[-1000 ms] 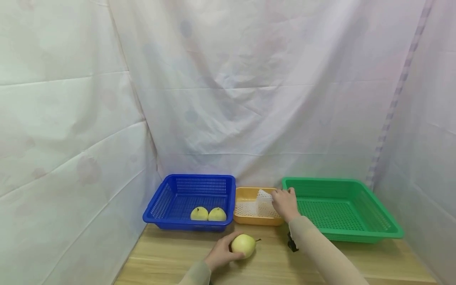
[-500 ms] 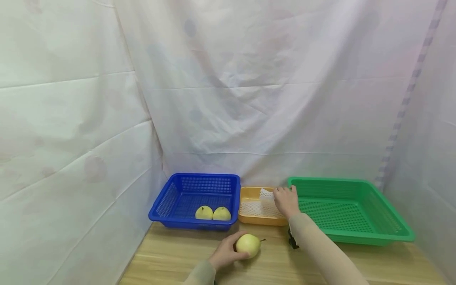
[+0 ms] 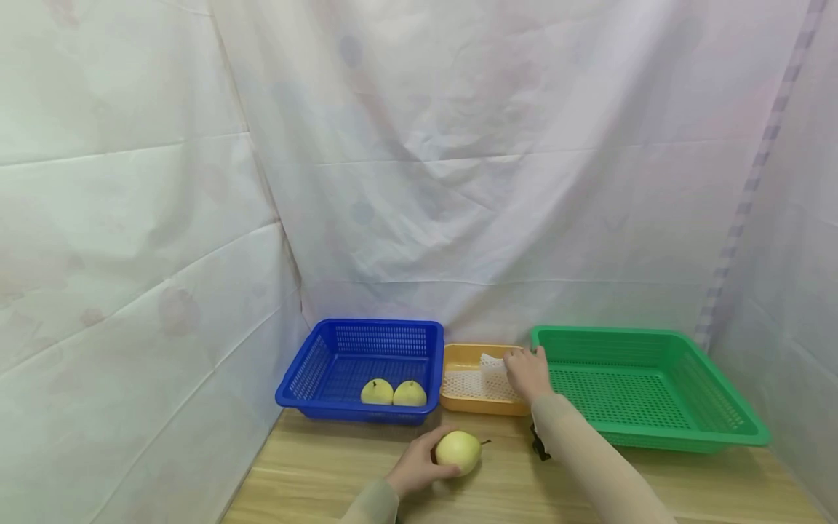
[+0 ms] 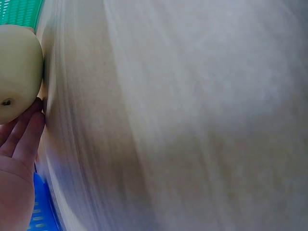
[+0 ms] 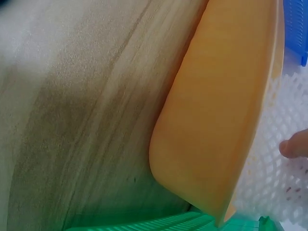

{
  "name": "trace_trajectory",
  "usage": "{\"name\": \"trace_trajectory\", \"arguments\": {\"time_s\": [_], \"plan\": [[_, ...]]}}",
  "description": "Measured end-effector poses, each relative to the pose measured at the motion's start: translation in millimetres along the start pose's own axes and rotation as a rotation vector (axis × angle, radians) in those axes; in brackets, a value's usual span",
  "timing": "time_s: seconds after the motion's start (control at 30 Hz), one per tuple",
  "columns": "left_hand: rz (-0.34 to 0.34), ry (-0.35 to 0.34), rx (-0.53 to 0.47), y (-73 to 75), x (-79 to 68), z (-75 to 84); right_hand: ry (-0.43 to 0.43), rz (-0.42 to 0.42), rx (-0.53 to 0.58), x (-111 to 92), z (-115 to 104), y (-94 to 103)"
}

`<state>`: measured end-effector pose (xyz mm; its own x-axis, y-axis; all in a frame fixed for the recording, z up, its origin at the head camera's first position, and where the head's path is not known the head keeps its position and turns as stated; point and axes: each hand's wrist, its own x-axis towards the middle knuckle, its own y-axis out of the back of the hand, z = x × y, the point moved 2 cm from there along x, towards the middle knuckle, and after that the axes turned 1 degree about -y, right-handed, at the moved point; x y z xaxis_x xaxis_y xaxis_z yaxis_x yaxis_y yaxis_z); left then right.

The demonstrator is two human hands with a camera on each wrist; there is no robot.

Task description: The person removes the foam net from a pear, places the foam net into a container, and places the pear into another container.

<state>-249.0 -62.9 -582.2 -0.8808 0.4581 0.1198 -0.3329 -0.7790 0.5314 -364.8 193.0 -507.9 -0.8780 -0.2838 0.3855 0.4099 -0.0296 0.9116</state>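
A yellow-green pear with its stem pointing right is gripped by my left hand, low over the wooden table. The left wrist view shows the same pear with fingers curled along it. Over the orange tray my right hand pinches a white foam net sleeve. In the right wrist view one fingertip presses against the white mesh; most of that hand lies outside the picture. More white netting lies in the tray.
At the left stands a blue basket with two pears near its front wall. A larger green basket stands right of the tray. White cloth hangs behind and on both sides.
The head view has shifted slightly, so everything sits a little further right. The piece of netting in the right hand dips and rises slightly; the left hand keeps its hold on the pear.
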Motion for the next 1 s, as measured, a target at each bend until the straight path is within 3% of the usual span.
{"name": "trace_trajectory", "arguments": {"time_s": [0.5,0.83,1.0], "plan": [[0.009,-0.002,-0.011,0.3,-1.0,2.2,0.031,-0.238,0.146,-11.3,-3.0,-1.4],[0.006,0.016,-0.013,1.4,-2.1,4.3,-0.021,-0.393,0.251,-20.0,-1.5,8.7],[0.016,-0.016,0.001,3.0,-3.3,6.3,-0.011,-0.423,0.261,-27.9,0.1,10.1]]}}
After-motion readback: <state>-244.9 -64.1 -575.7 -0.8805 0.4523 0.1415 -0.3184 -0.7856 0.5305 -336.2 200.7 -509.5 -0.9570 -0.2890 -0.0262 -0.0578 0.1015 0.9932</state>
